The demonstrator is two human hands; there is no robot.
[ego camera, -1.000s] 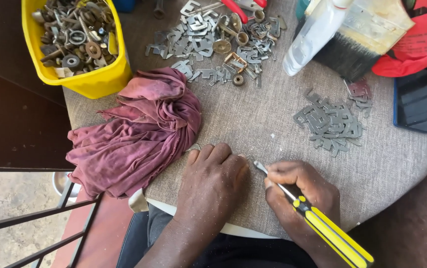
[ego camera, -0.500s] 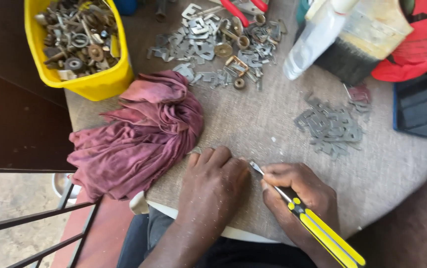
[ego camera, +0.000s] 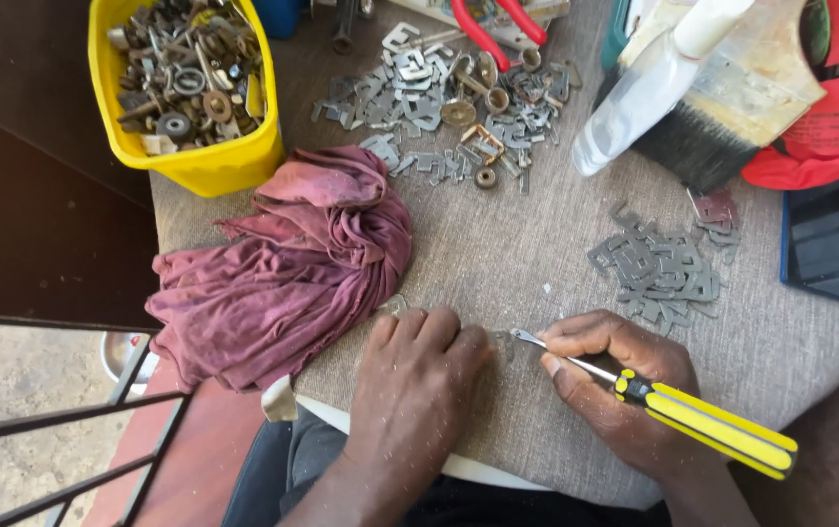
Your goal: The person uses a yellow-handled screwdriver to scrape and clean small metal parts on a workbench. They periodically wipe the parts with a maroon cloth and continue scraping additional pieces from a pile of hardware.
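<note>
Cloth: crumpled maroon rag (ego camera: 283, 263) lies left on the grey round worktop (ego camera: 536, 244).
Left hand (ego camera: 419, 381): flat, fingers together, pressing something small, hidden.
Right hand (ego camera: 614, 390): closed around yellow-black handled screwdriver (ego camera: 673, 410); tip near left fingers.
Advice: press firmly, pry slowly.

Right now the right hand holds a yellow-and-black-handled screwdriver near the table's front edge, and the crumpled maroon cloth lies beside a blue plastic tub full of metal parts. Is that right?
Not quite: the plastic tub of metal parts is yellow, not blue, as the head view shows. The rest stands: the right hand holds the yellow-and-black-handled screwdriver near the table's front edge, and the crumpled maroon cloth lies beside that tub.
</note>
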